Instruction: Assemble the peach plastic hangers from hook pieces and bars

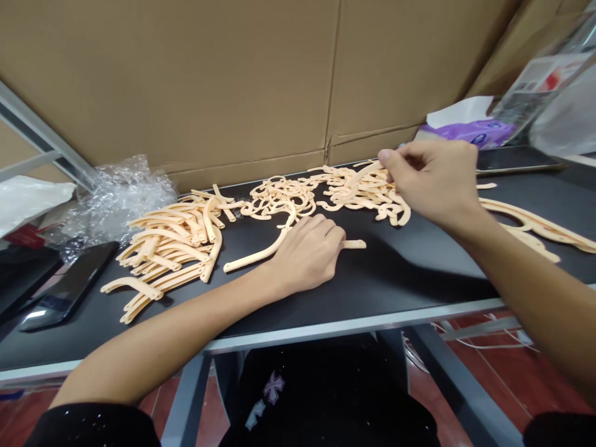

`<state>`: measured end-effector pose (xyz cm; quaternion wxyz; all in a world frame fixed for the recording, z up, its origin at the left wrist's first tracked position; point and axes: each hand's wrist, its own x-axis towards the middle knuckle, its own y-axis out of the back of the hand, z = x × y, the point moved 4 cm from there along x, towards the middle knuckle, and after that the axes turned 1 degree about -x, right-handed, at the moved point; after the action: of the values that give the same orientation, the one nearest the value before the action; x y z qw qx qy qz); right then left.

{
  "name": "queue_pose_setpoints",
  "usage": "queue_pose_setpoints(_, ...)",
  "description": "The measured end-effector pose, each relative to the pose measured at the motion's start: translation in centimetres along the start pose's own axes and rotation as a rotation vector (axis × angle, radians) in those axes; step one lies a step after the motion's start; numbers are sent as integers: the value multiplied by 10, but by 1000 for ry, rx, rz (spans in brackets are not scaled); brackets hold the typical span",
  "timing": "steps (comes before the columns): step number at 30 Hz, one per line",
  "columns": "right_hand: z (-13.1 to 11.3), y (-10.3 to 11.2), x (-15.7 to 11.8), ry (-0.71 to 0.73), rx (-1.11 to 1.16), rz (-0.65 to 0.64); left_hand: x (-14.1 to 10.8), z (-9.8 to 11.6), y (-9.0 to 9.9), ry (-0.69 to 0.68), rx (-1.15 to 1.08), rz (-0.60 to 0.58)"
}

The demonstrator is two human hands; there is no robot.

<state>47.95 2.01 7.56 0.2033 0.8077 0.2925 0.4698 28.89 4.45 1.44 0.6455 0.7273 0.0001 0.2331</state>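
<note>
My left hand (310,253) is closed over a peach plastic folding hanger (258,253) on the black table. One curved arm of it sticks out to the left, a hook rises above my fingers, and a short end shows on the right; its middle is hidden under my palm. Over the right-hand pile of curved peach plastic pieces (347,186), my right hand (431,174) pinches one curved peach plastic piece (367,171) between thumb and fingers. Nearer the left stands a heap of longer hanger arms (172,242), with a looser heap of thin hooks (282,197) beside it.
At the left lie a black phone (69,285) and crumpled clear plastic wrap (123,198). A cardboard wall (233,81) closes off the back. Larger peach parts (544,226) rest at the right, below a purple tissue pack (479,131) and a dark flat device (516,160).
</note>
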Motion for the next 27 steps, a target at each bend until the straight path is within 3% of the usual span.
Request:
queue_pose_setpoints(14, 6, -22, -4, -88, 297, -224, -3, 3, -2, -55, 15, 41)
queue_pose_setpoints(21, 11, -37, -5, -120, 332, -464, -4, 3, -3, -37, -4, 23)
queue_pose_setpoints(27, 15, -45, -8, 109, 164, -469, -4, 3, -3, -60, -15, 49)
